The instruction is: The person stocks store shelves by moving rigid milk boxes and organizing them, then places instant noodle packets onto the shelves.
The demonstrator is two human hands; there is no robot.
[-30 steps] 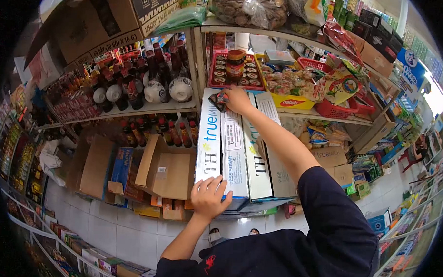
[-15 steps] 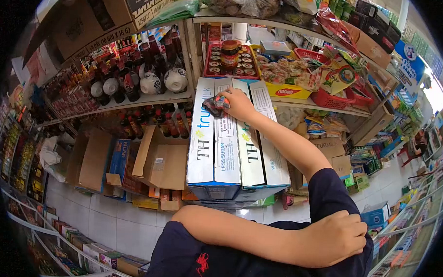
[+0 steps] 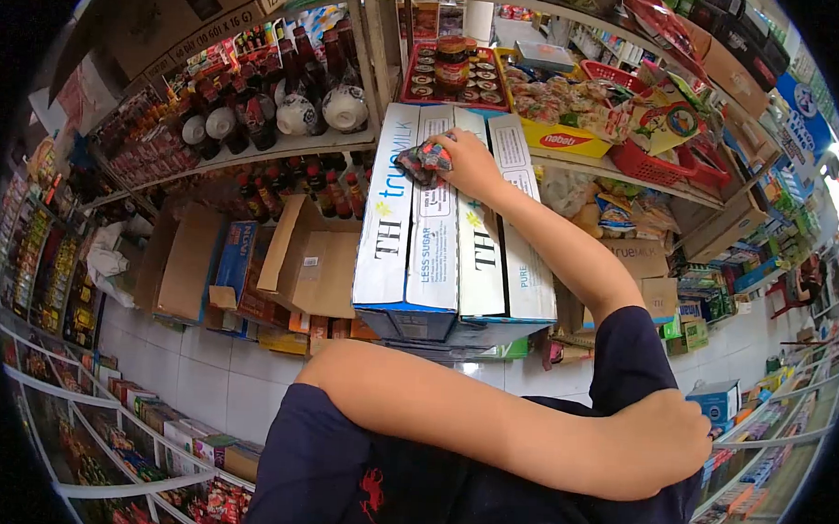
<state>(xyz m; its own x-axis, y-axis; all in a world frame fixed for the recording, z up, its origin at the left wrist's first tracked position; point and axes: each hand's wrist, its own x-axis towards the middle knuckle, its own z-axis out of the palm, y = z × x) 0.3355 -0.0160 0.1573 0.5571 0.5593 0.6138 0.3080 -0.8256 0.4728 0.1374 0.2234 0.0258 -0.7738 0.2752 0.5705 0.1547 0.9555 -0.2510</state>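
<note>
A small crumpled, dark patterned cloth (image 3: 421, 160) lies pressed on top of a row of long white and blue milk cases (image 3: 434, 253), near their far end. The right hand (image 3: 471, 164) is closed around the cloth, with the arm stretched forward over the cases. The cases are printed "TH true MILK" and "LESS SUGAR" and stand side by side, touching.

The left arm crosses the body, and the left hand (image 3: 667, 437) rests against the dark right sleeve (image 3: 633, 362). Its fingers are hidden, so its grip cannot be told.

Behind the cases a tray of jars (image 3: 454, 69) sits on a shelf. Sauce bottles (image 3: 286, 119) stand to the left, above an open cardboard box (image 3: 313, 263).
</note>
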